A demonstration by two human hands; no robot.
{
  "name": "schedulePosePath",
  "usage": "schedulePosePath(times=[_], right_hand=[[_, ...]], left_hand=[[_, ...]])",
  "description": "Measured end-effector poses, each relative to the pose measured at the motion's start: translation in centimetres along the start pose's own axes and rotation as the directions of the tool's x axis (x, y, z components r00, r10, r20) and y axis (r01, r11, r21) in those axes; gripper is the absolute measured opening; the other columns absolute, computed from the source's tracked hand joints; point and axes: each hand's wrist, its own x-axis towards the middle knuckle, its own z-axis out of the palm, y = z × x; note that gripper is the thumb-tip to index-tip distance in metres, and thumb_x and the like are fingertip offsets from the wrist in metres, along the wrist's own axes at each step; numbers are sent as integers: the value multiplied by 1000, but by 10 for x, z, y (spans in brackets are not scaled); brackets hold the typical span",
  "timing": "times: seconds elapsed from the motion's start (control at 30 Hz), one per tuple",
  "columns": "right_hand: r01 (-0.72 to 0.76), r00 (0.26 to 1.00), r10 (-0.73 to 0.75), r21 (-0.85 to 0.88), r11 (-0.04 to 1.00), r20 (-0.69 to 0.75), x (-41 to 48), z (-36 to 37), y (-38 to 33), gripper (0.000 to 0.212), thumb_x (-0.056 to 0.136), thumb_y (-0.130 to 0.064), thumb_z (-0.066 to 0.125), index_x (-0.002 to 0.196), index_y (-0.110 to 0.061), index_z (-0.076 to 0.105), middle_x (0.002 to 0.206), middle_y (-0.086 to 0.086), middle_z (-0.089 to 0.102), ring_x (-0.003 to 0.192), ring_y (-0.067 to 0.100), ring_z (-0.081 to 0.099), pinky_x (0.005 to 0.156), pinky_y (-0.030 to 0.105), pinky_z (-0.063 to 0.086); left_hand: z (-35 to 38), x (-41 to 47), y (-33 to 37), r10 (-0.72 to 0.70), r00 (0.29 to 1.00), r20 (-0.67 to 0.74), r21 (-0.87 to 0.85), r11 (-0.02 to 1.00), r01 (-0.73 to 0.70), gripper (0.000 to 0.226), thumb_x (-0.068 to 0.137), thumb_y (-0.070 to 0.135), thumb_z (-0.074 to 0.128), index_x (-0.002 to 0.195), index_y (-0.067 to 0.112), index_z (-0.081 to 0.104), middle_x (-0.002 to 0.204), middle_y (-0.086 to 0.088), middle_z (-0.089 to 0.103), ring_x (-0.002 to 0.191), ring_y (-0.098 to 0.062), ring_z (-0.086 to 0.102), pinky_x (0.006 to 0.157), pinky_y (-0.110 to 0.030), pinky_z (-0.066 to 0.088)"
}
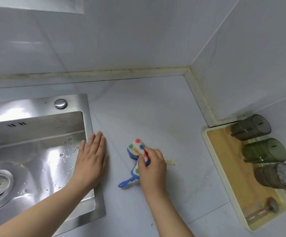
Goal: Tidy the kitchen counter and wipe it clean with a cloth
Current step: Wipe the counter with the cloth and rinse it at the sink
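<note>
Counter: right hand grip pinches dotted cloth, partly hidden; left hand flat, fingers straight.

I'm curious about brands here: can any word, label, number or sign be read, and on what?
None readable. The dotted cloth, the three tinted cups, the tray and the steel sink show no lettering; dark marks on the cup bottoms are too small to read.

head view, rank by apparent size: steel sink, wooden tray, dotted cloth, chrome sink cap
1. Stainless steel sink, largest even though the frame cuts it off.
2. Cream-rimmed wooden tray.
3. White polka-dot cloth with blue trim, partly hidden under the right hand.
4. Round chrome cap on the sink deck.
</note>
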Motion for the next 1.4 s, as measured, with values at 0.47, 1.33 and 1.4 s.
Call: schedulePosePath(times=[0.47,1.33,1.4], right_hand=[[-88,995,64,-355,931,-78,19,7,34,25,75,6,61,97,-1,71,89,15,57,74,31,61,67,26,46],[-55,998,55,-382,923,-12,-70,-11,44,29,79,5,67,106,-3,70,92,8,58,76,23,59,62,29,52],[-105,994,104,-387,916,-24,-62,-26,53,25,85,1,61,109,-3,69,98,6,56,83,23,59,68,25,46]], left_hand=[[3,-14,-15,-18,996,89,35,999,15,69,99,48,7,147,3,28,156,-11,24,147,-24,6,114,-44,5],[6,-16,-17,-10,994,110,22,1000,8,73,93,50,11,151,6,18,160,-5,9,148,-23,7,115,-53,9],[6,-15,-17,-11,995,104,22,1000,9,73,93,50,11,151,6,18,160,-6,10,148,-23,7,115,-52,7]])
